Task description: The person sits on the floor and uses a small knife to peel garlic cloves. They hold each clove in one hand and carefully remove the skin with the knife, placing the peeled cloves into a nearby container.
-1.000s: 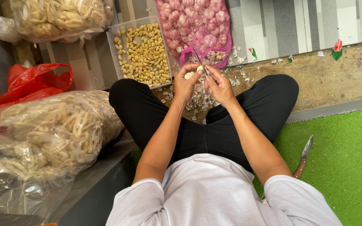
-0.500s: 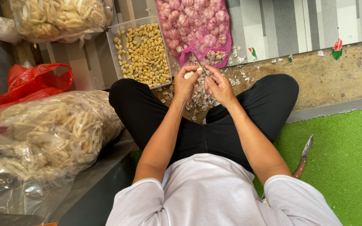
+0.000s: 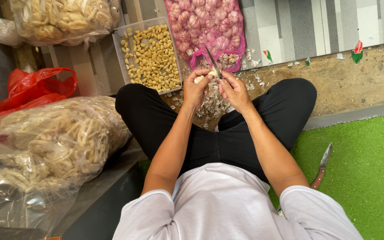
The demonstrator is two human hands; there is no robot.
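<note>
I sit cross-legged in black trousers. My left hand [image 3: 196, 89] pinches a pale garlic clove [image 3: 199, 79] between thumb and fingers. My right hand [image 3: 235, 91] grips a small knife [image 3: 213, 61] whose blade points up and away, its edge against the clove. Below both hands lies a heap of papery garlic skins [image 3: 212, 104] on the floor between my knees. Just beyond the hands sit a clear tray of peeled yellow cloves [image 3: 152, 53] and a pink mesh sack of whole garlic bulbs [image 3: 205, 26].
Big clear plastic bags of pale dried snack pieces lie at left [image 3: 58, 138] and top left [image 3: 63, 18]. A red plastic bag [image 3: 27, 91] sits between them. A second knife [image 3: 322, 164] lies on the green turf mat [image 3: 365, 169] at right. Striped floor lies beyond.
The hands stay together over the skins; fingers and the knife blade shift slightly as the clove is worked. Nothing else has moved.
</note>
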